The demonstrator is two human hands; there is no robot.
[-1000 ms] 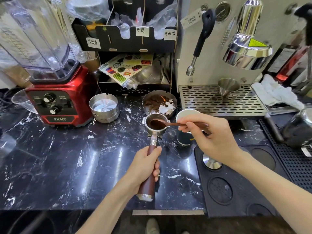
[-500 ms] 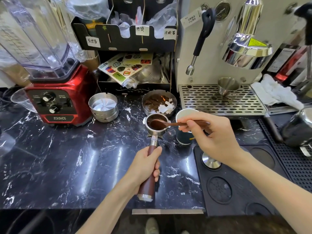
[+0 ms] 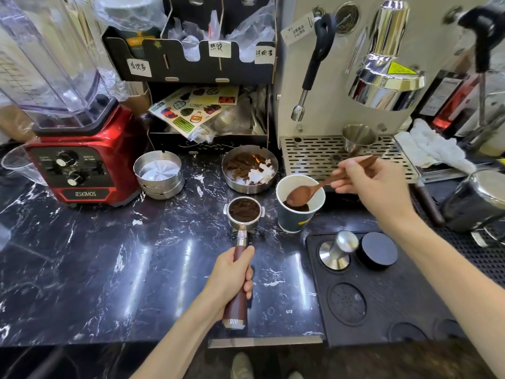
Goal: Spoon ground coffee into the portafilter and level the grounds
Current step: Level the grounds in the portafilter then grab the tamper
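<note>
Here, wooden spoon [image 3: 308,190] in paper cup [image 3: 297,214], grainy mounded portafilter [image 3: 244,212]

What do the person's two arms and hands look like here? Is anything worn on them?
Both forearms are bare as far as the picture shows: no sleeves, gloves, watch or bracelets. No rings are visible on the left hand or the right hand. The fingernails look short and plain.

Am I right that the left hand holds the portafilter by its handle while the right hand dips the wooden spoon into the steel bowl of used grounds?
Not quite. The head view shows the right hand dipping the wooden spoon into the paper cup of ground coffee, not the steel bowl. The left hand does hold the portafilter by its handle.
</note>
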